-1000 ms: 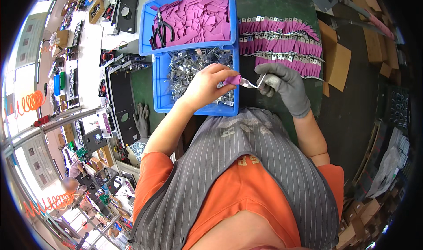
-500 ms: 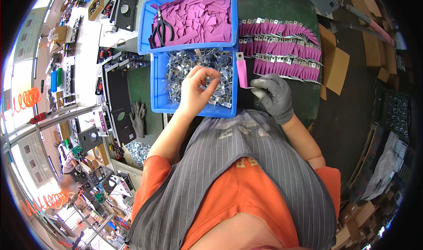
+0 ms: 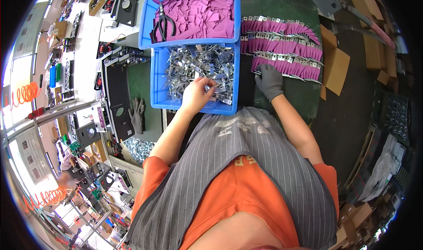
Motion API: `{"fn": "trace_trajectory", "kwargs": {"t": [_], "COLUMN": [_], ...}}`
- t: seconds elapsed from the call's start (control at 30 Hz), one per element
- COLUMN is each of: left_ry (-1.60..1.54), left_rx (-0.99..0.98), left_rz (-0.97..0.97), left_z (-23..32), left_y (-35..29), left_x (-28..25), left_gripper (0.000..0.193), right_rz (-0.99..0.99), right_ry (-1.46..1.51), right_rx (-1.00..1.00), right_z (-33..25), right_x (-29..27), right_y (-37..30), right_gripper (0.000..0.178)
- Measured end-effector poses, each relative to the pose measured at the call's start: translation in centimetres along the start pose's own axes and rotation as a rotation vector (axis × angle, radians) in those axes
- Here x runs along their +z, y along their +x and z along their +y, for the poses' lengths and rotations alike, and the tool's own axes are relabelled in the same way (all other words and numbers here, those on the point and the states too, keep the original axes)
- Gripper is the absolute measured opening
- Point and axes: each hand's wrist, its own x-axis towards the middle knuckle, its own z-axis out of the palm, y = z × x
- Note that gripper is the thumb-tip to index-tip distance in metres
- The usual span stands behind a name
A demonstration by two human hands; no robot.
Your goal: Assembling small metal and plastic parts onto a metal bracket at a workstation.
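My bare left hand [image 3: 198, 95] is over the blue bin [image 3: 158, 89] of loose metal brackets [image 3: 198, 65]. Its thumb and fingertips are curled together among the brackets, and what they pinch is too small to make out. My right hand [image 3: 269, 81], in a grey glove, is at the left end of the nearest row of purple-covered metal brackets [image 3: 286, 67]. Its fingers close around the end piece and partly hide it. Two more such rows lie behind, side by side on the green tabletop [image 3: 277, 3].
Behind the bracket bin stands another blue bin [image 3: 146, 27] with flat purple pieces [image 3: 202, 14] and black-handled pliers [image 3: 163, 25]. A loose grey glove [image 3: 137, 115] lies at the left. Opened cardboard [image 3: 337, 62] is against the table's right edge.
My right hand has carried a purple-covered bracket away from the bin's edge to the nearest row. My left hand has moved slightly down and left, its fingertips lower among the brackets.
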Motion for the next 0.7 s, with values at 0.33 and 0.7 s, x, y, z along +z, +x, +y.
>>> {"fn": "trace_trajectory", "kwargs": {"t": [0.33, 0.7], "left_ry": [0.378, -1.192], "left_rx": [0.319, -0.323], "left_rz": [0.056, -0.04], "left_z": [-1.6, 2.3], "left_y": [4.4, 3.8], "left_x": [0.9, -2.6], "left_gripper": [0.023, 0.013], "right_rz": [0.0, -0.149], "right_ry": [0.078, 1.062], "right_rx": [0.011, -0.226], "right_z": [-0.8, -7.2], "right_x": [-0.8, -7.9], "right_y": [0.7, -0.3], "right_gripper": [0.032, 0.049]}}
